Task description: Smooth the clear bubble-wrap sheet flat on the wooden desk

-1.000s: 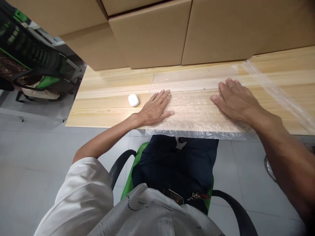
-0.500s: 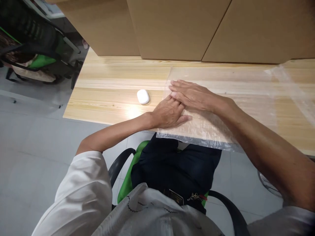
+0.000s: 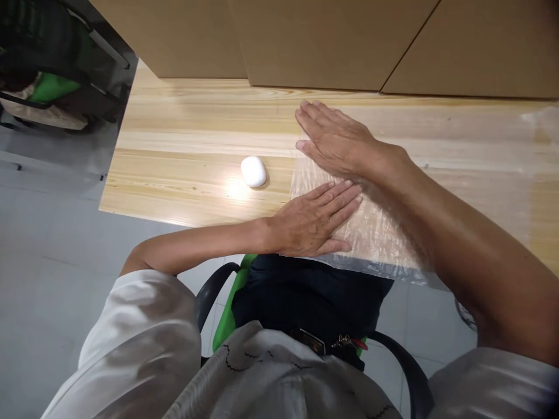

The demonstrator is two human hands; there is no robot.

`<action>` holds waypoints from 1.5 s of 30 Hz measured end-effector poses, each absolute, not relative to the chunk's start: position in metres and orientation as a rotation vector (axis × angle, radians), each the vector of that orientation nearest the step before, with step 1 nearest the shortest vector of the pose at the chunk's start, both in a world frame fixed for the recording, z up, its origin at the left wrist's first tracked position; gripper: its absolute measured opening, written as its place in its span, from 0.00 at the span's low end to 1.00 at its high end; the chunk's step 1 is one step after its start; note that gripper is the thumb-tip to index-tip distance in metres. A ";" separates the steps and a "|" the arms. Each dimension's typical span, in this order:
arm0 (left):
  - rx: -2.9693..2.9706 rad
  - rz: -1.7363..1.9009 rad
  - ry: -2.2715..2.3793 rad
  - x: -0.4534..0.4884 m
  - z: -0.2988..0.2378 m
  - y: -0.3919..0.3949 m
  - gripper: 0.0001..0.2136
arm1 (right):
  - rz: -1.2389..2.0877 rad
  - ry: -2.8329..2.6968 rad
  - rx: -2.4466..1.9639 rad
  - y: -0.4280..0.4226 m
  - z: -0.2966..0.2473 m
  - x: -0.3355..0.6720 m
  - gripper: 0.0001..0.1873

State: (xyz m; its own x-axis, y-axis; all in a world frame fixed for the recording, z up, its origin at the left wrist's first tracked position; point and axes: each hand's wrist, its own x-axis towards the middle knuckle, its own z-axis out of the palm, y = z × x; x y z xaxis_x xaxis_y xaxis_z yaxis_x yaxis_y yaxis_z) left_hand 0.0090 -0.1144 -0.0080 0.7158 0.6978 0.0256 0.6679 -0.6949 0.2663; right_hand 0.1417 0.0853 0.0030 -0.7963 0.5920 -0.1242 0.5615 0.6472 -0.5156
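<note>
A clear plastic sheet lies flat on the wooden table, its near edge hanging slightly over the table's front. My left hand rests flat on the sheet's near left corner, fingers stretched out and pointing right. My right hand lies flat on the sheet's far left corner, fingers together and pointing left. Neither hand holds anything. A small white oval case sits on the bare wood just left of the sheet.
Large cardboard boxes stand along the back of the table. A green and black chair stands on the grey floor at the far left. I sit on a green chair with black armrests.
My right hand crossed from the sheet's right side to its left, then slid farther back. My left hand shifted slightly right along the near edge. The view tilted and moved.
</note>
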 end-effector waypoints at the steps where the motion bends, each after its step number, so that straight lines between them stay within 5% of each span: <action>1: 2.694 0.187 1.067 0.009 -0.008 -0.119 0.44 | 0.883 -2.785 -0.999 0.088 -0.002 0.138 0.63; 17: 2.889 0.014 0.898 0.003 0.007 -0.150 0.45 | 0.806 -2.726 -1.021 0.093 0.002 0.131 0.58; 34: 2.973 0.148 0.800 -0.001 0.003 -0.154 0.31 | 0.846 -2.701 -1.013 0.089 0.006 0.130 0.60; 45: 2.875 0.047 0.822 0.000 0.006 -0.162 0.35 | 0.897 -2.565 -0.961 0.100 -0.009 0.126 0.60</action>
State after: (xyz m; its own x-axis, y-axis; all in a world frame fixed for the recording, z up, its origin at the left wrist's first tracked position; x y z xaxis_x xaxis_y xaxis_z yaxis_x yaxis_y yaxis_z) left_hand -0.0001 -0.1616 0.0063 0.8492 0.5280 -0.0115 0.5233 -0.8383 0.1528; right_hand 0.1263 0.0999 -0.0090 -0.7478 0.6635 0.0243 0.5039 0.5909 -0.6300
